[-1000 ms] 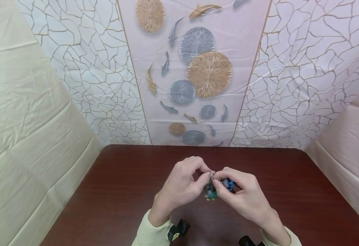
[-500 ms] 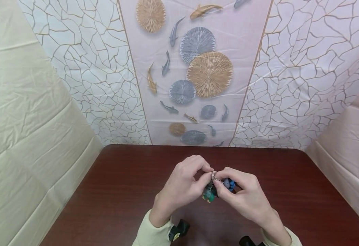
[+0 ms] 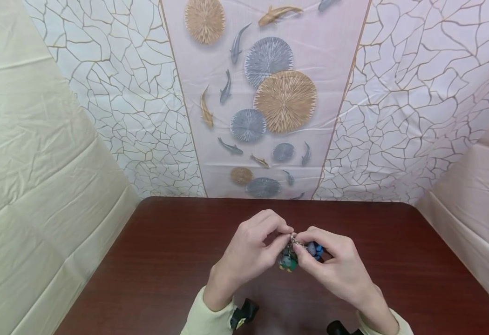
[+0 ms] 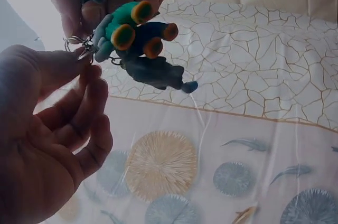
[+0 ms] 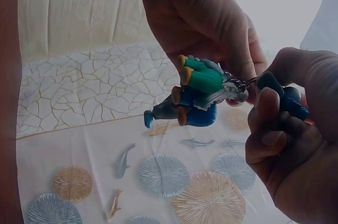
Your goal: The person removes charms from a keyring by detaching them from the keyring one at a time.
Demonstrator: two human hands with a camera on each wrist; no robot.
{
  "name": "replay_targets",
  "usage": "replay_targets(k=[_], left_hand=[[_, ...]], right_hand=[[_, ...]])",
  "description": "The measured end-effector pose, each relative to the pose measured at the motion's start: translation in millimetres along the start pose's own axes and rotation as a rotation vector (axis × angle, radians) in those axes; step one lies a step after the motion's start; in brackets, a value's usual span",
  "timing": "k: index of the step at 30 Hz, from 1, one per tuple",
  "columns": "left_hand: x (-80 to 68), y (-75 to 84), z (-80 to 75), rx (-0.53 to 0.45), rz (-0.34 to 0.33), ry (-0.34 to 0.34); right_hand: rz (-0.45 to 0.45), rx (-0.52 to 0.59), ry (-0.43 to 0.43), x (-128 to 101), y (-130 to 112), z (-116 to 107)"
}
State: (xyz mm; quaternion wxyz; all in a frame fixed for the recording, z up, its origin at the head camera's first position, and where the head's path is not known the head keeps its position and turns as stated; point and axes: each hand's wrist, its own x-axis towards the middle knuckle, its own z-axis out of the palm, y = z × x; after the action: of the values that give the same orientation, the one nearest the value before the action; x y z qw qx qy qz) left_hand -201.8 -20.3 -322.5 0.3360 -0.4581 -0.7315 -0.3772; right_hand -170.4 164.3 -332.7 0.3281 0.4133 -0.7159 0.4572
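Dark wooden table (image 3: 152, 260) beneath left hand (image 3: 248, 253) and right hand (image 3: 336, 270), fingers pinching one keychain (image 3: 289, 253).

Dark red-brown table (image 3: 165, 260), backed along its far edge by a patterned backdrop (image 3: 269, 102) (fish and round fan discs, crackle panels either side), plain cream sheets (image 3: 30, 186) flanking both side edges.

Head camera looks down over table (image 3: 165, 260); both wrist cameras sit close below, tilted upward (sharing the toy keychain (image 4: 140, 42), fish-print backdrop (image 5: 158, 176)).
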Motion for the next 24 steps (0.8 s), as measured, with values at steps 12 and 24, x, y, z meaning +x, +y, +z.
replay_targets(k=[12, 24], left_hand=[[-3.5, 0.5, -0.6, -0.077, -0.184, -0.047], [-1.1, 0.4, 0.2, -0.023, -0.014, -0.014]], right_hand=[[0.001, 0.047, -0.029, -1.3, 0.2, 3.4], [0.002, 0.008, -0.013, -1.3, 0.6, 1.3]])
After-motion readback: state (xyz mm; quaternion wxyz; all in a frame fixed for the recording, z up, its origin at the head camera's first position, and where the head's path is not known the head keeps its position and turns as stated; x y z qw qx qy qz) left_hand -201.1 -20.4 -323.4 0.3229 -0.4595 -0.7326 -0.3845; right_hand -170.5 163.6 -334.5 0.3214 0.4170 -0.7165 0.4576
